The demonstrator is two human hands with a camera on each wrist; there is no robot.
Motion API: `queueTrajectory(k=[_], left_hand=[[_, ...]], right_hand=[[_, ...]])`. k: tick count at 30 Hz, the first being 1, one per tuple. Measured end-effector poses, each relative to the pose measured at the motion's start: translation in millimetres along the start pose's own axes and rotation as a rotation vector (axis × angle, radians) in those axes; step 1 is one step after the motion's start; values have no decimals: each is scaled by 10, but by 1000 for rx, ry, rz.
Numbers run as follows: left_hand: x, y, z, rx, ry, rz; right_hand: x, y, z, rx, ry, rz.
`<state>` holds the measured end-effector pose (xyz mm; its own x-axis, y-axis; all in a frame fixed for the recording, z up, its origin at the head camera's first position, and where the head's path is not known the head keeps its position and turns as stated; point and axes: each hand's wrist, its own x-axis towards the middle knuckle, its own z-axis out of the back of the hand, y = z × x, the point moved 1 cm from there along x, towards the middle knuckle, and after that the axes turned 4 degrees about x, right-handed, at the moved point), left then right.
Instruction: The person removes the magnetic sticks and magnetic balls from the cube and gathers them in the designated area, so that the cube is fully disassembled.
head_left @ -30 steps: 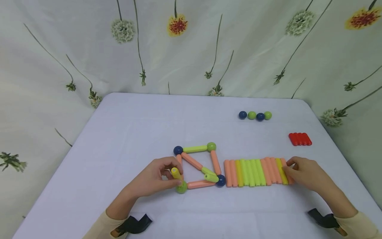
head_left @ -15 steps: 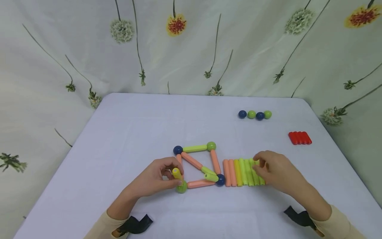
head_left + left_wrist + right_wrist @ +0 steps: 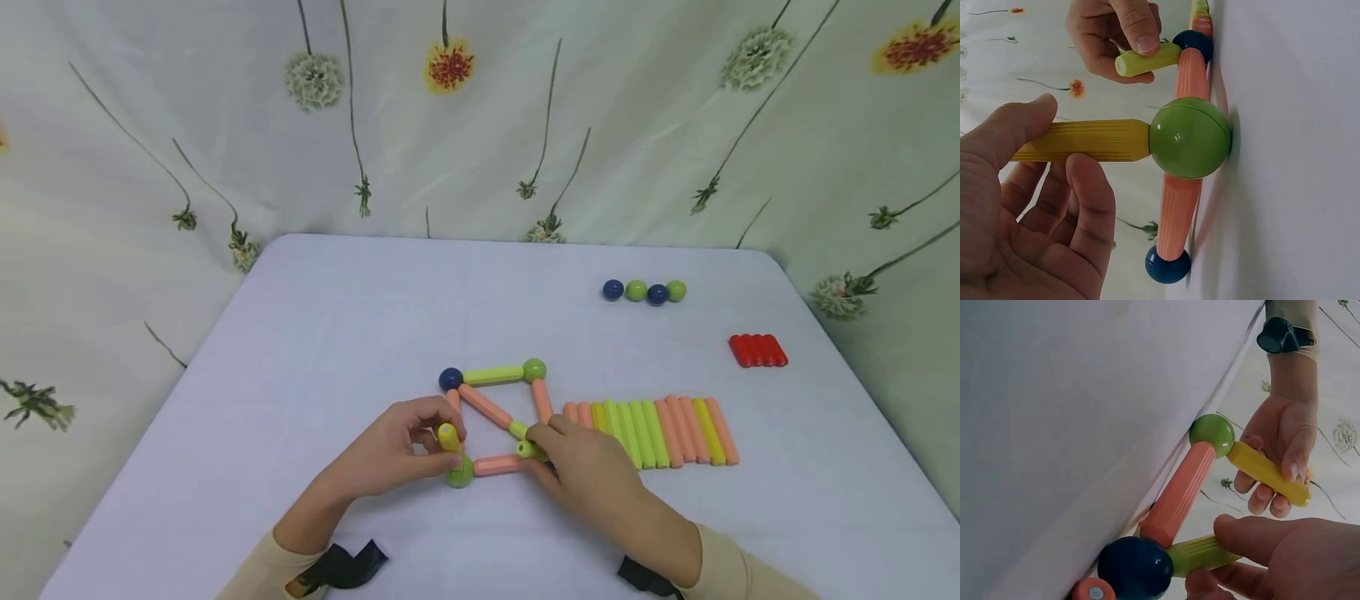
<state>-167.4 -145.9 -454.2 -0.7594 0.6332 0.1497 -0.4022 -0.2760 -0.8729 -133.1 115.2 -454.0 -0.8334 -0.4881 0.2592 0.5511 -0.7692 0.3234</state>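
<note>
A flat frame of magnetic rods and balls lies on the table. At its near left corner, my left hand [image 3: 393, 446] holds a yellow rod [image 3: 1097, 140] standing upright on a green ball [image 3: 1190, 137]. Over the near right corner, my right hand [image 3: 600, 471] pinches a light green rod [image 3: 1200, 555] that stands up from a dark blue ball [image 3: 1136, 567]. An orange-pink rod [image 3: 498, 465] joins these two corners. At the far side are another dark blue ball [image 3: 451, 379] and a green ball [image 3: 535, 370], linked by a light green rod [image 3: 492, 375]. A diagonal orange-pink rod [image 3: 484, 407] crosses the frame.
Right of the frame lies a row of loose rods [image 3: 652, 433] in orange-pink, yellow and light green, partly behind my right hand. Several blue and green balls [image 3: 636, 290] sit farther back. Short red rods [image 3: 758, 350] lie together near the right table edge.
My right hand has moved left from the far end of the loose rod row, across it, to the light green rod, which it now pinches. My left hand has stayed on the yellow rod.
</note>
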Motion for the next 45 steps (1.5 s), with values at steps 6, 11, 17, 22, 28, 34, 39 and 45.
queueTrajectory(k=[6, 11, 17, 22, 28, 34, 39, 45], left_hand=[[18, 5, 11, 16, -4, -8], [3, -4, 7, 11, -17, 18], [11, -6, -8, 6, -22, 17], [-6, 19, 21, 25, -23, 5], [-23, 55, 89, 54, -38, -30], [-36, 84, 186, 63, -67, -55], [-45, 108, 253, 36, -54, -70], [-42, 101, 254, -5, 24, -124]], right_hand=[[-75, 47, -76, -27, -37, -13], [-126, 55, -71, 106, 144, -39], [-192, -124, 100, 304, 186, -151], [-198, -524, 362, 323, 124, -323], [-274, -1255, 776, 335, 54, -496], [-374, -1908, 1115, 294, 19, -645], [-478, -2436, 1247, 248, 5, -734], [-543, -2964, 1318, 193, -7, -805]])
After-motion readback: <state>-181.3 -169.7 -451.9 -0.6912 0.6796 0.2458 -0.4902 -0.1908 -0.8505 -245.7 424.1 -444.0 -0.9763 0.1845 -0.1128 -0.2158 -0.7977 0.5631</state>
